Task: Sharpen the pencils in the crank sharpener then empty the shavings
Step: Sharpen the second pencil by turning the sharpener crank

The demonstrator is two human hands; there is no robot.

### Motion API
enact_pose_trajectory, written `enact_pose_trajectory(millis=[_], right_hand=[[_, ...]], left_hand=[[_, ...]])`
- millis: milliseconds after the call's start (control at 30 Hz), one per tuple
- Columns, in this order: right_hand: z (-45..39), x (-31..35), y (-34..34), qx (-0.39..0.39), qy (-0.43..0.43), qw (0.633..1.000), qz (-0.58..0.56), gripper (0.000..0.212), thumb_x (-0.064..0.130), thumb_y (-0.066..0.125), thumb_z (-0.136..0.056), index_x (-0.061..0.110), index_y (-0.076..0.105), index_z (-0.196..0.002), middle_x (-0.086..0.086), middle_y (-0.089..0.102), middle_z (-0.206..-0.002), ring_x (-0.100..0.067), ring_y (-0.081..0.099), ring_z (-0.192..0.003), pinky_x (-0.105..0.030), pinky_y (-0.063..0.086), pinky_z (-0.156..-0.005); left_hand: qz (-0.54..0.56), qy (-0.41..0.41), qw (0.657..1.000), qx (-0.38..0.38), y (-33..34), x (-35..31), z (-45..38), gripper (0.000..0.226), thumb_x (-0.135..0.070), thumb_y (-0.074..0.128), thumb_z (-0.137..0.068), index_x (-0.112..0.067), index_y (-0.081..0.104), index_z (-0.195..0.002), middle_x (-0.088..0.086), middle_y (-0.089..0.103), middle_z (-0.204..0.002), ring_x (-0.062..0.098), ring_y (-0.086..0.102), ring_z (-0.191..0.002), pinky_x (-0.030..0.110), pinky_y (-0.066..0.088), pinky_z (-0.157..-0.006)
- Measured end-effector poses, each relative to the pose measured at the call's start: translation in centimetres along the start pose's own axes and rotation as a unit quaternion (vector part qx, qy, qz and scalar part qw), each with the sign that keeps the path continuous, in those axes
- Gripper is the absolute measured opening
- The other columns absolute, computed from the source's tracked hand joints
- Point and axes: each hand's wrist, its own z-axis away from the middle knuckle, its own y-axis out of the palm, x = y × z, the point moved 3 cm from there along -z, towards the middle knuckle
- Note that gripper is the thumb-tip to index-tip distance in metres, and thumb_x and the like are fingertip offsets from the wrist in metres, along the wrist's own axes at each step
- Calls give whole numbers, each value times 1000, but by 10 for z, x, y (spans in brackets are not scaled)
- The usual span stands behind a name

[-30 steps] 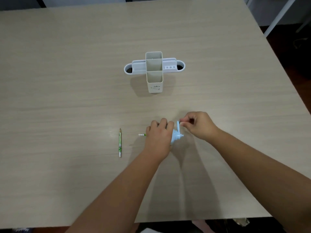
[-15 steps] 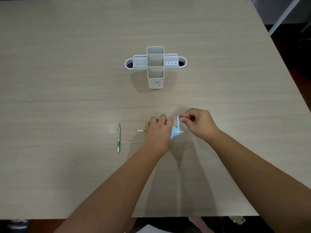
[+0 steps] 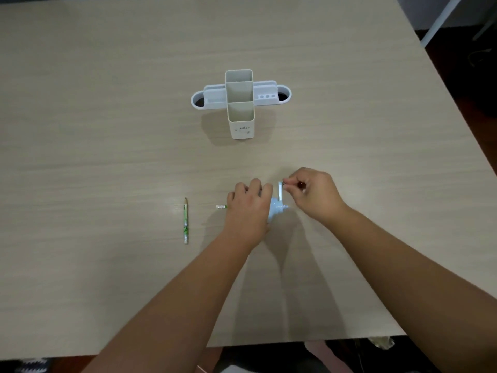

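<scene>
Fingers (image 3: 289, 184) of my right hand (image 3: 313, 196) pinch the knob of the crank handle (image 3: 280, 191), which stands upright on the pale blue sharpener (image 3: 275, 211). My left hand (image 3: 248, 211) is clamped over the sharpener's body, pressing it to the bench (image 3: 107, 130). One pencil's end (image 3: 221, 207) pokes out left of that hand; another pencil (image 3: 185, 219) lies farther left. Beyond stands a white desk organizer (image 3: 240, 103).

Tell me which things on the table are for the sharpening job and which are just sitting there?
For the job: blue sharpener, its crank pinched by the right hand, left hand steadying it, pencil stuck in it, loose green pencil.

Just sitting there: white desk organizer, not being touched.
</scene>
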Motion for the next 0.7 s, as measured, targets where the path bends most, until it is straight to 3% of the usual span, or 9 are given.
enact_pose_trajectory(millis=[67, 167, 233, 367, 467, 600, 700], right_hand=[[-3, -12, 11, 54, 44, 997, 17, 8, 3, 65, -79, 2, 71, -85, -13, 72, -87, -18, 61, -74, -17, 45, -69], [18, -20, 22, 154, 58, 985, 57, 13, -1, 59, -77, 4, 71, -80, -14, 72, -83, -28, 65, -77, -32, 50, -71], [41, -17, 23, 193, 71, 978, 37, 17, -2, 59, -75, 8, 72, -79, -9, 73, -80, -23, 65, -74, -28, 49, -69], [67, 0, 6, 170, 118, 975, -86, 10, 5, 71, -76, 15, 73, -77, 2, 73, -76, -4, 63, -65, -14, 49, -66], [60, 10, -9, 119, 127, 971, -162, 9, 5, 73, -76, 14, 72, -77, 6, 70, -73, 1, 60, -63, -8, 47, -64], [17, 8, -12, 21, 74, 994, -78, 3, 9, 72, -78, 8, 71, -81, 2, 69, -79, -10, 62, -69, -16, 48, -67], [-6, -8, 5, 93, 83, 992, -8, 5, 7, 67, -80, 4, 71, -81, -4, 72, -85, -16, 64, -75, -23, 48, -72]], left_hand=[[10, -1, 1000, 0, 1, 0, 1, 71, -25, 86, -28, -16, 53, -91, 3, 54, -89, 27, 48, -69, 31, 30, -55], [13, -3, 1000, 6, 3, 0, 1, 68, -23, 83, -32, -18, 54, -92, 2, 53, -89, 27, 48, -70, 31, 30, -55], [13, -6, 1000, 8, 3, 1, 1, 68, -23, 83, -31, -19, 54, -93, 2, 54, -90, 27, 48, -70, 31, 31, -56], [10, 3, 1000, 14, 1, 1, 1, 74, -23, 84, -27, -18, 55, -94, 3, 55, -92, 27, 49, -71, 31, 30, -57], [12, -2, 1000, 15, 0, 1, 0, 78, -25, 87, -23, -17, 54, -94, 5, 56, -92, 28, 50, -70, 32, 32, -57], [8, 11, 1000, 20, 0, 1, -1, 76, -27, 87, -27, -16, 53, -94, 4, 56, -92, 28, 49, -70, 33, 34, -57], [15, 0, 1000, 14, 2, 1, 0, 70, -26, 85, -31, -17, 52, -92, 2, 54, -90, 27, 49, -71, 33, 35, -56]])
